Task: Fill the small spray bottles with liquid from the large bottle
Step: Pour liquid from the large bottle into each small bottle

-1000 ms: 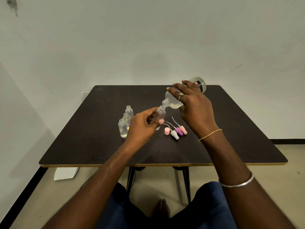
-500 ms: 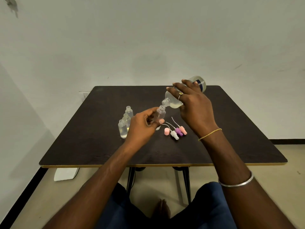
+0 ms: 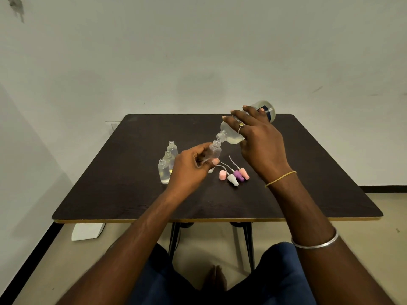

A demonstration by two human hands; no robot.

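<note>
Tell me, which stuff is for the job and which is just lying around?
For the job: large bottle in right hand, small bottle in left hand, three standing small bottles, spray tops.
Just lying about: white block on the floor, dark wall mark.

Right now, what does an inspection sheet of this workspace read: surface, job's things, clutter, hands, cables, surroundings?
Surface: dark table; no spill discernible.
Job's things: large bottle tilted, neck at the mouth of the held small bottle; three uncapped small bottles stand left of it, holding liquid; four spray caps lie loose on the table.
Clutter: nothing seen.
Hands: left hand grips the held small bottle; right hand grips the large bottle.
Cables: nothing seen.
Surroundings: pale wall; white block on the floor.
</note>
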